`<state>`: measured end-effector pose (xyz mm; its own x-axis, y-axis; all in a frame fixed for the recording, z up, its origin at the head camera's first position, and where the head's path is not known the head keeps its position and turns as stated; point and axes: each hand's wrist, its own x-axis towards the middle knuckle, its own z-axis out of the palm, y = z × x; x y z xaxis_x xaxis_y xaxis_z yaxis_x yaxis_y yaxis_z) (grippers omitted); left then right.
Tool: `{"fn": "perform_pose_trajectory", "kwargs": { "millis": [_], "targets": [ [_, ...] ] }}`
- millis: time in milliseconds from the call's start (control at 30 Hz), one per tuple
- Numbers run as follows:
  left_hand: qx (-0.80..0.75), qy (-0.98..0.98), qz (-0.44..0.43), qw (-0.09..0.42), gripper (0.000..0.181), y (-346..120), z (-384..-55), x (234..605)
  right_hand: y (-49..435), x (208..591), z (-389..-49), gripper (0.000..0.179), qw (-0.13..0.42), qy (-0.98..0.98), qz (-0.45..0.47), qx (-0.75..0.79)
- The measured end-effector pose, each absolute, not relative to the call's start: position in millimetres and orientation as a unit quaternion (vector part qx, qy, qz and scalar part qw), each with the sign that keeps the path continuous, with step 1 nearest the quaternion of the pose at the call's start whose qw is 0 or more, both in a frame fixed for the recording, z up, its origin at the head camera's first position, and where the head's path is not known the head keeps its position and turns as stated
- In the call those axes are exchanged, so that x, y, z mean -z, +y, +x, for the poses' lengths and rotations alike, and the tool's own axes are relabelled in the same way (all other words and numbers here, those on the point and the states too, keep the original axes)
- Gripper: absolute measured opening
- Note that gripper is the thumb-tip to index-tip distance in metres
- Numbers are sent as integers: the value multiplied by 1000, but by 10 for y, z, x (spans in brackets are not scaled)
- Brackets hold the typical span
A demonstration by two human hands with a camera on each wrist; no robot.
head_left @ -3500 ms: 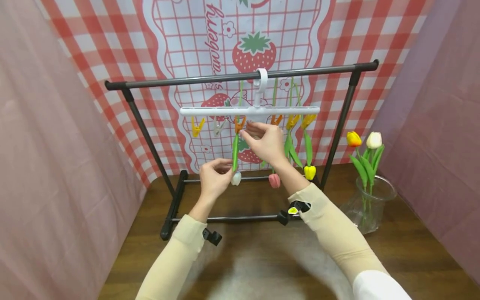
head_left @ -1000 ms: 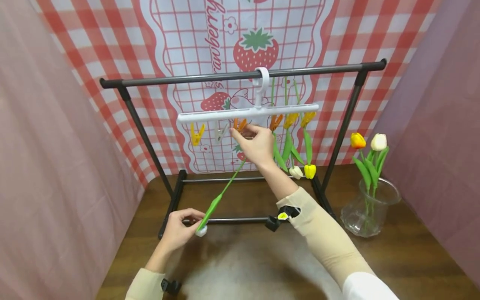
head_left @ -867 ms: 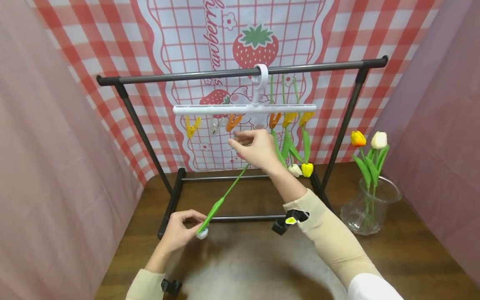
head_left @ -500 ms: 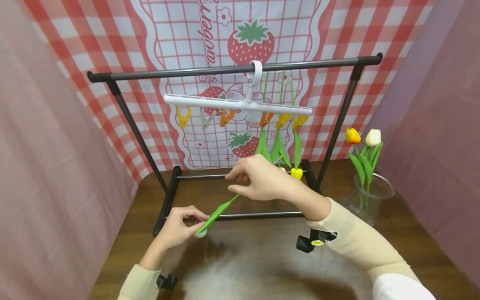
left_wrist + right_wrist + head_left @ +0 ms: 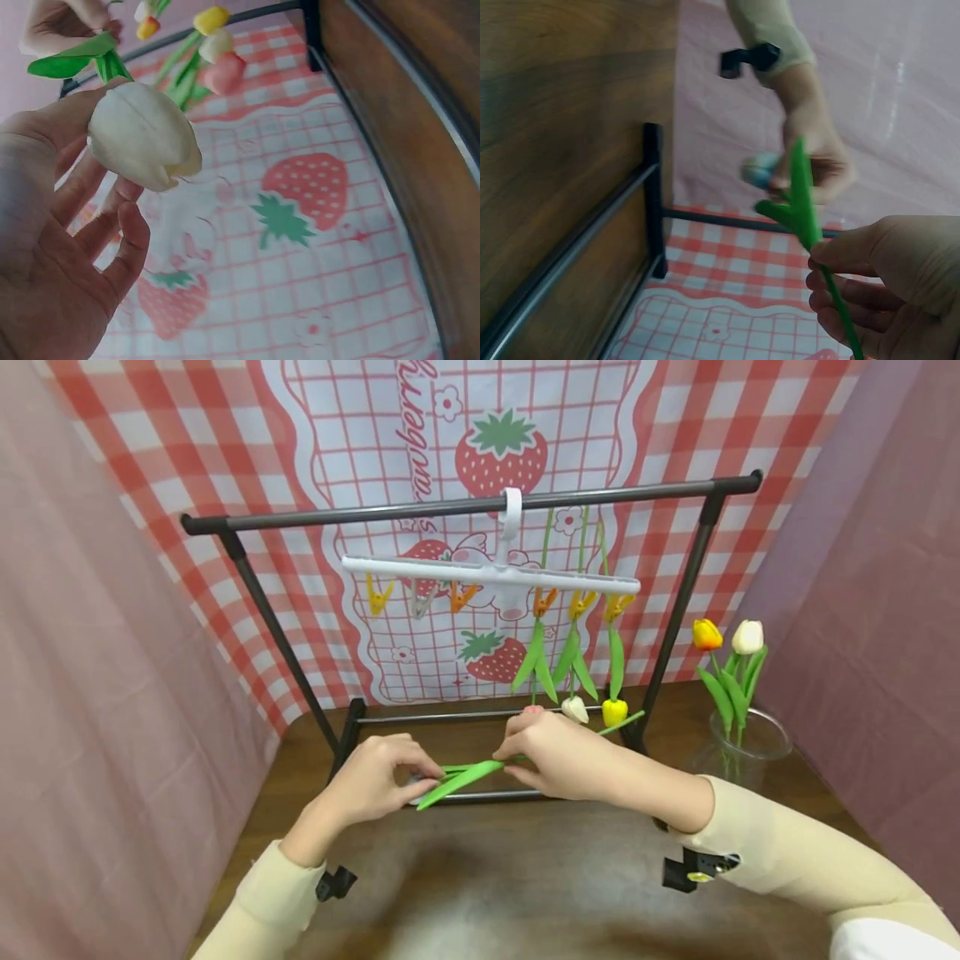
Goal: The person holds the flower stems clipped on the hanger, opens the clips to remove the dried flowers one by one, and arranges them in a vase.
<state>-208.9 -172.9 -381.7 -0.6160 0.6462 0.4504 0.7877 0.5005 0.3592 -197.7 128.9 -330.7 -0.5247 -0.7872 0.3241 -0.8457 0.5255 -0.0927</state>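
Note:
An artificial white tulip [image 5: 142,135] is held in front of the rack, its green leaf [image 5: 457,783] pointing down to the left. My left hand [image 5: 378,781] pinches it close to the flower head, which it mostly hides in the head view. My right hand [image 5: 558,756] pinches the stem just past the leaves; the stem's end sticks out beyond that hand. Above hangs a white hanger [image 5: 442,570], tilted slightly. On its left half, a yellow clip [image 5: 377,597], a clear clip [image 5: 422,603] and an orange clip [image 5: 461,599] hold nothing.
From the hanger's right clips, pink, white [image 5: 575,709] and yellow [image 5: 614,712] tulips hang upside down. A dark metal rack [image 5: 360,515] stands on the wooden table [image 5: 450,877]. At right stands a glass vase [image 5: 772,735] with an orange-yellow tulip [image 5: 707,635] and a white one.
The tulip has come away from the orange clip and down with my left hand. My right hand has left that clip, dropped and taken the stem. The hanger has swung slightly.

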Motion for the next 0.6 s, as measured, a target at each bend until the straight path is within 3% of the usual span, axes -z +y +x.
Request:
{"fn": "perform_pose_trajectory", "kwargs": {
  "millis": [367,600],
  "targets": [
    [167,-869,-426,189,9,-1482,-2127,3552,1413,3355,-1914,5,233,-859,450,-68],
    [187,-858,-411,246,10,-1364,-2149,3603,1468,3390,-1869,12,267,-870,412,-50]
  ]
}}
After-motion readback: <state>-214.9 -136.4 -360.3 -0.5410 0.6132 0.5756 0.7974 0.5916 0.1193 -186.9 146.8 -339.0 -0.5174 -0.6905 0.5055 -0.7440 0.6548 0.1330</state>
